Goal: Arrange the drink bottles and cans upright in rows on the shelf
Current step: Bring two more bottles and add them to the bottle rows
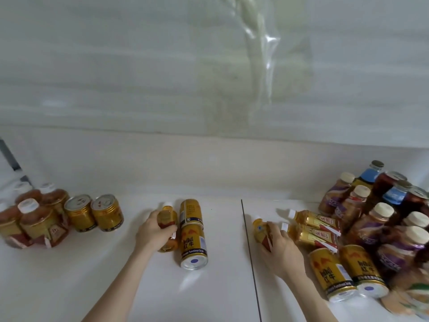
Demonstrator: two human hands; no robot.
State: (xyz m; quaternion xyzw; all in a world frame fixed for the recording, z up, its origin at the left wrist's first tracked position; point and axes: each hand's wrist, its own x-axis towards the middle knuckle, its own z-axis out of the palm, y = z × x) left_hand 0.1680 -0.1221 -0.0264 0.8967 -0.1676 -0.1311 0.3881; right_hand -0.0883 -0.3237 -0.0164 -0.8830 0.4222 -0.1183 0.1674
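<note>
Bottles in both hands, one each. My left hand (155,231) is wrapped over a small amber bottle (167,226) lying on its side on the white shelf (92,263), fingers closed around its middle, white cap pointing away from me. It lies just beside two gold cans (193,233) that are also down on their sides, end to end, so I grip from the open left flank where my fingers have room.

My right hand (279,249) closes on a second amber bottle (261,231), just right of the dark seam (249,252) in the shelf. Palm covers most of it; I think the thumb is underneath, but the view does not settle that.

Beside that hand, two more amber bottles (313,228) lie flat, touching, and nearer me two gold cans on their sides (348,273), bottoms toward me. Behind them, a crowd of purple-labelled bottles (371,224) with cream caps stands upright, blue-labelled ones (371,176) at the back.

Far left, the finished part: upright tea bottles (34,219) with white caps in a cluster, then two short gold cans (94,213) standing side by side, well apart from my hands.

Judgement: lying ones want standing up and carrying left to extend those rows. Both grips sit mid-body, fair for tipping a bottle onto its base. Risk: nudging the neighbouring cans so they roll.
</note>
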